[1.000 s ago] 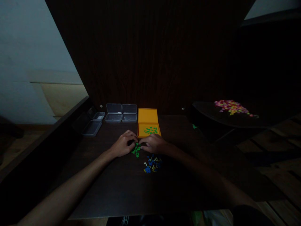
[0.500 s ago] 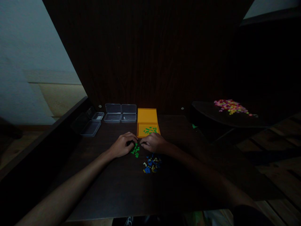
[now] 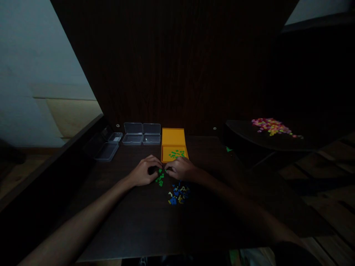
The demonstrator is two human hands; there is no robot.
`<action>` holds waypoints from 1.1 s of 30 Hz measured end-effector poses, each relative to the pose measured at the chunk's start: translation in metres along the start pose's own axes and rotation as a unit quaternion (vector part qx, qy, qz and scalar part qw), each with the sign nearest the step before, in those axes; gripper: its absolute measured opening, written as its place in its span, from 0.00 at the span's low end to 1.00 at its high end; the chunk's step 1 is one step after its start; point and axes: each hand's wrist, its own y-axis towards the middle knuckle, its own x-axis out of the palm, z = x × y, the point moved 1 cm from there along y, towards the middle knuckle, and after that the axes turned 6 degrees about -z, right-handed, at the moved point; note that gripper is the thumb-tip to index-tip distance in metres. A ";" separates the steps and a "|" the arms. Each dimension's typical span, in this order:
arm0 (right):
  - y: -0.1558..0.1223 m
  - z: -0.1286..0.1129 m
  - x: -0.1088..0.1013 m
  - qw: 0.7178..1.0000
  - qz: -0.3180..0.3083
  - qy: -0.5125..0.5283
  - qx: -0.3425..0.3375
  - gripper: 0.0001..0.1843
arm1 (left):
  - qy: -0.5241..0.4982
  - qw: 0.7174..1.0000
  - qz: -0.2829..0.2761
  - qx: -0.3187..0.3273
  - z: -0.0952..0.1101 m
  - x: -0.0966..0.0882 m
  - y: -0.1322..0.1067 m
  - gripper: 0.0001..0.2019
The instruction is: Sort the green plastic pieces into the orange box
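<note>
Both hands rest on a dark wooden table, fingertips meeting over a small heap of green pieces. My left hand is curled, its fingers pinched at the heap's left edge. My right hand is curled too, pinching at the heap's upper right. What each pinch holds is too small and dim to make out. Just behind the hands an open orange box holds several green pieces. A mixed pile of blue, yellow and white pieces lies just nearer than my right hand.
Clear plastic cases stand open at the back, with two more to their left. A round dark side table on the right carries a heap of pink and yellow pieces. A lone green piece lies near it.
The hands have stayed over the green heap, with only small finger movements. The view has shifted slightly.
</note>
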 end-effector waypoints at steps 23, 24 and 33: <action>0.004 0.003 0.005 1.000 0.011 0.014 0.010 0.13 | 0.033 0.999 -0.017 -0.034 -0.003 0.002 -0.001 0.08; 0.004 0.003 0.004 1.000 0.011 0.013 0.011 0.13 | 0.033 0.999 -0.017 -0.032 -0.004 0.002 -0.001 0.08; 0.001 -0.001 0.004 1.000 0.022 0.019 0.004 0.14 | 0.006 0.999 -0.015 -0.033 -0.002 0.000 0.000 0.13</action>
